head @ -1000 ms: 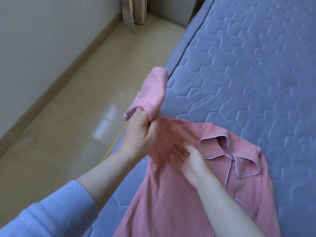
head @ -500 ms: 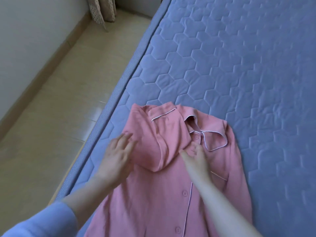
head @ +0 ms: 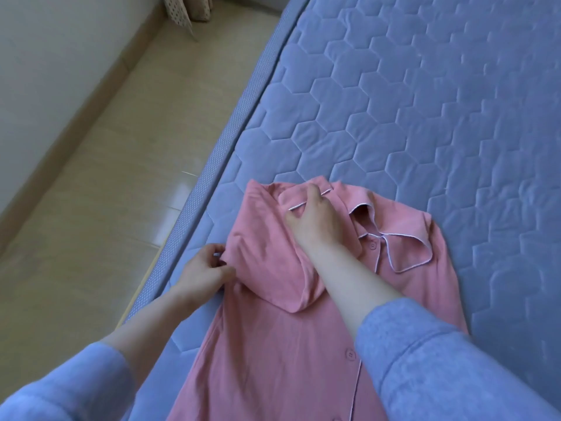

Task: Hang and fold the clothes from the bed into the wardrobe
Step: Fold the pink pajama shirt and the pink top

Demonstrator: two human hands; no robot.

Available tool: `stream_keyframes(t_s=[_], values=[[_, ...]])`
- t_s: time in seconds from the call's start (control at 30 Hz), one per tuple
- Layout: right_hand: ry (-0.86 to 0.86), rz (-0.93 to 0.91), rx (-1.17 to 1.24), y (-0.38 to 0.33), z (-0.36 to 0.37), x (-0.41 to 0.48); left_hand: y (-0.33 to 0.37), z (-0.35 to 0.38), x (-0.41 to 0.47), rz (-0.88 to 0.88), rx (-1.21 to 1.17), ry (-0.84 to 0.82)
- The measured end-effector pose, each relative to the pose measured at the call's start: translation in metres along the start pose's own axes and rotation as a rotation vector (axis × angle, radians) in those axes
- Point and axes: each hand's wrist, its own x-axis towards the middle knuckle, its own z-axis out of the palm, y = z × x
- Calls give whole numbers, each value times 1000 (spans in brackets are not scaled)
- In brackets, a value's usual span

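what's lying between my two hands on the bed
The folded sleeve of the pink shirt fills the stretch between the left hand and the right hand. The head view shows nothing else there.

Left grip (head: 206,270) low at left, fingers curled, pinching pink shirt (head: 273,344) edge — right grip (head: 317,221) reached forward, palm down, fingers curled on same shirt, forearms bare, blue sleeves (head: 425,360) pushed up
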Motion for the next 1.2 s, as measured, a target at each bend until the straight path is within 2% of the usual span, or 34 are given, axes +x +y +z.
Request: stream_keyframes(t_s=[0.1,0.17,0.23,0.43,0.57,0.73,0.8,0.87,0.97,1.03,1.07,1.13,1.2], values=[[-170,-16,-122,-4,2,19,7,-1,9,-120,-236,-44],[-232,-30,-210,-6,5,24,7,1,16,-144,-220,-24],[-202,-37,-200,-3,5,24,6,3,22,-126,-187,-11],[198,-51,145,14,-17,5,11,9,27,-151,-193,-15],[430,-70,352,35,-48,-22,13,16,21,-105,-159,69],[686,115,532,85,-79,-61,20,28,0,74,241,247],[747,269,600,115,-77,-80,23,37,-10,155,452,324],[668,504,728,143,-67,-100,25,46,-19,214,610,359],[317,825,781,175,-45,-127,29,59,-29,311,750,357],[102,964,862,184,-36,-138,32,71,-33,362,822,324],[26,999,927,186,-34,-142,32,77,-35,388,856,303],[-8,998,932,188,-36,-145,32,90,-39,430,894,277],[57,878,690,188,-43,-144,31,100,-44,474,877,256]])
